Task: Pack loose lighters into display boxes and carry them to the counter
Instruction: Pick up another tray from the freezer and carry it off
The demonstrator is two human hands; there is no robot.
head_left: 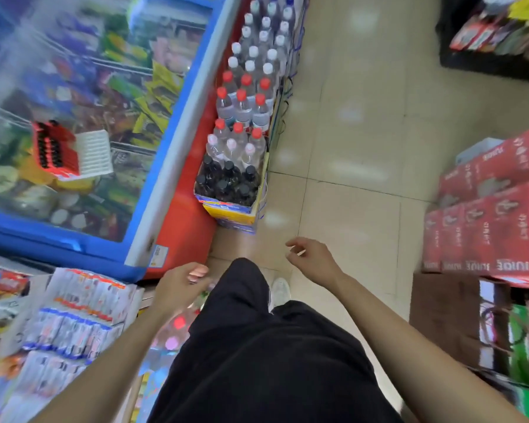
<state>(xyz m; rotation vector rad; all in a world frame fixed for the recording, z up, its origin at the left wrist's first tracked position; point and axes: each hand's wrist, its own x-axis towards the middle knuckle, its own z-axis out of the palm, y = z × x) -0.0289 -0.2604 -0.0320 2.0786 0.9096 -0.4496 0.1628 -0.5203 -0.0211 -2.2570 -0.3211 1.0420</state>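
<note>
Grip, left hand [182, 283]: fingers loosely curled, nothing held and nothing touched; hangs beside a black trouser leg [235, 300].

Grip, right hand [313, 261]: fingers slackly bent, thumb apart from forefinger, empty; hangs over the tiled floor [364, 148].

Item: lighter display box [55, 151], one. Red lighters with dark tops stand in rows in it. A white ribbed tray section [93, 152] adjoins them on the side nearer the hands and appears unfilled, though blur prevents certainty.

Location: well apart from both hands, ahead and to the left of the left hand, resting on the glass lid of a blue-framed chest freezer [165, 132].

Handling, as judged: light load. The thin-walled box is likely to flex if lifted by one corner. The lighters are small, hard and smooth, so they may tip out if the box tilts. The glass beneath is slick, so the box may slide when nudged.

Recommended hold: both hands at opposite ends or beneath the base, with the box kept level.

Adjacent stock: bottled water [242, 108] ahead of the hands, red juice cartons [486, 215] to the right of the right hand.
</note>
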